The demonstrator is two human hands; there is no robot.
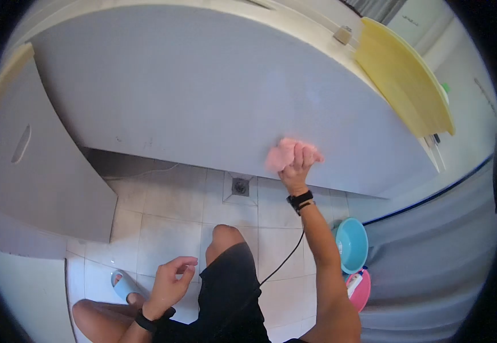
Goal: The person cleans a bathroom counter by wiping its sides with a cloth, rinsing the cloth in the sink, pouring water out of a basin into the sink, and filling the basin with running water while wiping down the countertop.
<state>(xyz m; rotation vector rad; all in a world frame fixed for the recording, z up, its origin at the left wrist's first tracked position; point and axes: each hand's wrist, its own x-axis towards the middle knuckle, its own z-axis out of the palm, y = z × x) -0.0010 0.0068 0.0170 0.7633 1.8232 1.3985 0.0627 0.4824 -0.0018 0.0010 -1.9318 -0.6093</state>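
Note:
A crumpled pink cloth (282,155) is pressed against the lower part of a large grey panel (191,86). Around it close the fingers of my right hand (298,161), with a black watch on that wrist. My left hand (171,284) hovers above my lap near the knee, fingers loosely curled and apart, holding nothing. A few small dark marks (145,142) show on the panel's lower left area.
On the ledge above the panel stand a yellow basin (402,80) and a small beige object (343,35). To the right are a blue basin (353,246), a pink basin (362,292) and a grey curtain (425,257). A floor drain (240,186) lies below the panel; a grey cabinet (42,160) is left.

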